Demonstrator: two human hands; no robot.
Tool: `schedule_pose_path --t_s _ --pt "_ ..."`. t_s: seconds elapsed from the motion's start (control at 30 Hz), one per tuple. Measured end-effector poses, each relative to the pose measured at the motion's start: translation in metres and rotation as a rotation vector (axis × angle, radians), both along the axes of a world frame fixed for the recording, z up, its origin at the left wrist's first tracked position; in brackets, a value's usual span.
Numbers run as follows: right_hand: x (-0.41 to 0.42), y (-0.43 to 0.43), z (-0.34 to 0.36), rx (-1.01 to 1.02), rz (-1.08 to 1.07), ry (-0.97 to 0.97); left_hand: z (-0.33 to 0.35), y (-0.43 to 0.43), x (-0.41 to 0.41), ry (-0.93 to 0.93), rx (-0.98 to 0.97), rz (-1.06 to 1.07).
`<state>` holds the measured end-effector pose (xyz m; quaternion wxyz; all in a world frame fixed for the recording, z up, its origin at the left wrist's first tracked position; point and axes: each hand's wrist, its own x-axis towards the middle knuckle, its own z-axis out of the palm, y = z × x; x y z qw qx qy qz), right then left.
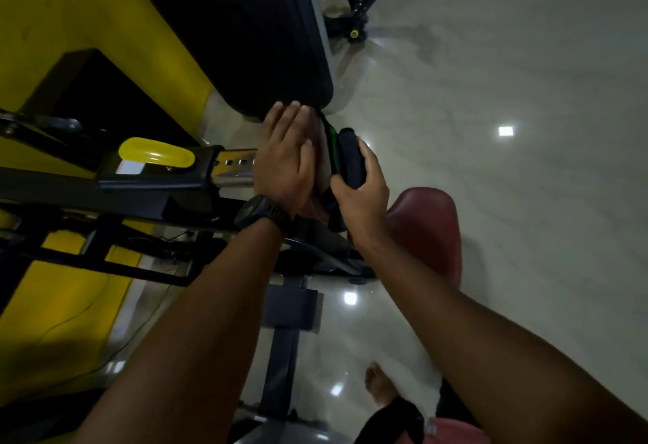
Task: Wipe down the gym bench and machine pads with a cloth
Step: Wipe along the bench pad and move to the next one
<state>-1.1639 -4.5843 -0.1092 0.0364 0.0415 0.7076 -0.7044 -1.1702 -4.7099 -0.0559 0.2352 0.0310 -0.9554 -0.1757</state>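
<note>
Closest in, the left hand [285,159] lay flat with straight fingers, pressing what looked like a pale, green-edged cloth [324,163] against the small dark pad [350,156]. The right hand [361,194] curled round that pad from the opposite side, probably to steady it. A red seat [427,229] sat beside the right wrist. The small pad's long axis ran away from the wrists toward the big black pad [245,40] just past the left fingertips, so the wipe would likely follow that line. Glossy pale floor [526,57] spread beyond.
</note>
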Motion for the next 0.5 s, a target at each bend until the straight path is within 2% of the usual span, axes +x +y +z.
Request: schedule_pose_path --t_s 0.13,0.37,0.5 --pt "0.020 0.027 -0.027 0.113 -0.058 -0.047 -0.028 0.009 0.029 0.024 -0.046 -0.007" --pt "0.041 0.070 -0.078 0.355 0.002 -0.059 -0.085 0.042 0.080 -0.005 -0.026 -0.025" --pt "0.038 0.080 -0.107 0.517 0.097 -0.042 -0.125 0.061 0.097 -0.150 0.060 -0.052"
